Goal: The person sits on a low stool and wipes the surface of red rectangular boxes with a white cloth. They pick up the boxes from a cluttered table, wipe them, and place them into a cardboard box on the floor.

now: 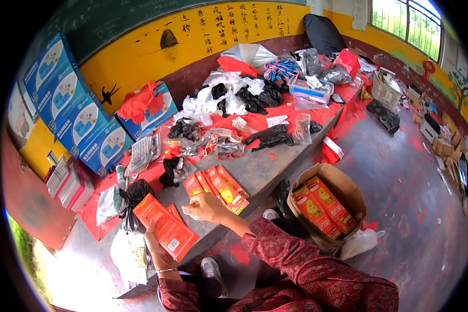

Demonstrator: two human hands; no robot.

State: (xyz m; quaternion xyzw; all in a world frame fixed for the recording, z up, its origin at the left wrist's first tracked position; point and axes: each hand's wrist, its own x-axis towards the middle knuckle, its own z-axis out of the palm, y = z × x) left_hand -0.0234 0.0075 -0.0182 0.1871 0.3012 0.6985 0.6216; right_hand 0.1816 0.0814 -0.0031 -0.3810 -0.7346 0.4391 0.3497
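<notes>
My left hand (158,249) grips a flat red box (164,227) by its lower left edge. The box is tilted, with a white barcode label near its lower corner. Part of another red box (176,212) shows behind it. To the right, my right hand (205,208) is closed, its fingers curled together and pointing toward the held box. Whether anything is pinched in them cannot be made out. Just beyond this hand, several red boxes with yellow cartoon pictures (224,186) lie side by side on the grey platform (275,165).
An open cardboard carton (358,195) on the floor at right holds more red boxes (322,205). Black and white plastic bags (234,96) are heaped on the platform's red cloth. Blue cartons (78,112) are stacked at left. A white plastic bag (130,255) hangs near my left hand.
</notes>
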